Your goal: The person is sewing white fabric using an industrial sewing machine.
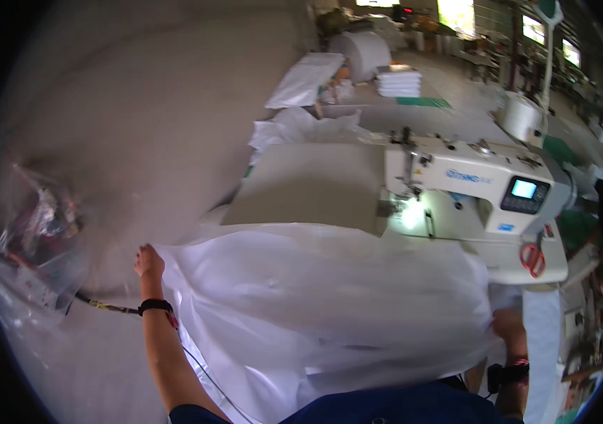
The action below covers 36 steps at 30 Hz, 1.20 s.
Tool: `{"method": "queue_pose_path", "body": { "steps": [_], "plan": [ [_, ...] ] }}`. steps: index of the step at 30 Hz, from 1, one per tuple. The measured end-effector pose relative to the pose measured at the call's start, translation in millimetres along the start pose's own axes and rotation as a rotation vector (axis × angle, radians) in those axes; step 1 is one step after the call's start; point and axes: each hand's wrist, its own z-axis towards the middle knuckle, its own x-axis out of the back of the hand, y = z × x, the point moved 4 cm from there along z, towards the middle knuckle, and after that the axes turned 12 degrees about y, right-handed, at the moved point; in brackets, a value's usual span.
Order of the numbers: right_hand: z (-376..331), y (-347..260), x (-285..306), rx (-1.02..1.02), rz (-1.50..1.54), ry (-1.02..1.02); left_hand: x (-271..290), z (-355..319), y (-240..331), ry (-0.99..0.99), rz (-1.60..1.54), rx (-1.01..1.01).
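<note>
Both hands grip cloth — (white).

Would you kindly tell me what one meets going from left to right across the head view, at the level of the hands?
Clear plastic bags → left hand → white fabric sheet → right hand → red-handled scissors.

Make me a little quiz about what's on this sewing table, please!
1. True or false: the left hand grips a corner of the white fabric.
2. What red-handled tool lies on the sewing machine base?
3. Which wrist wears a black band: A left only, B right only, C both?

Key: 1 true. 2 the scissors. 3 C; the right hand holds the fabric's other edge.
</note>
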Motion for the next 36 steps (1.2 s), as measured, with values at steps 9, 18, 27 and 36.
{"method": "queue_pose_path", "body": {
  "steps": [9,18,27,36],
  "plan": [
    [77,-154,122,0.406,0.522,0.799,159,-233,356,-0.057,-0.77,-1.304],
    [138,-267,106,0.518,0.495,0.164,88,-288,371,-0.187,-0.954,-1.213],
    [12,114,29,-0.713,1.374,0.567,53,-11,-3,0.459,-1.599,0.216],
    [-52,156,-40,-0.918,1.805,0.292,99,44,191,0.605,0.066,-0.256]
  ]
}}
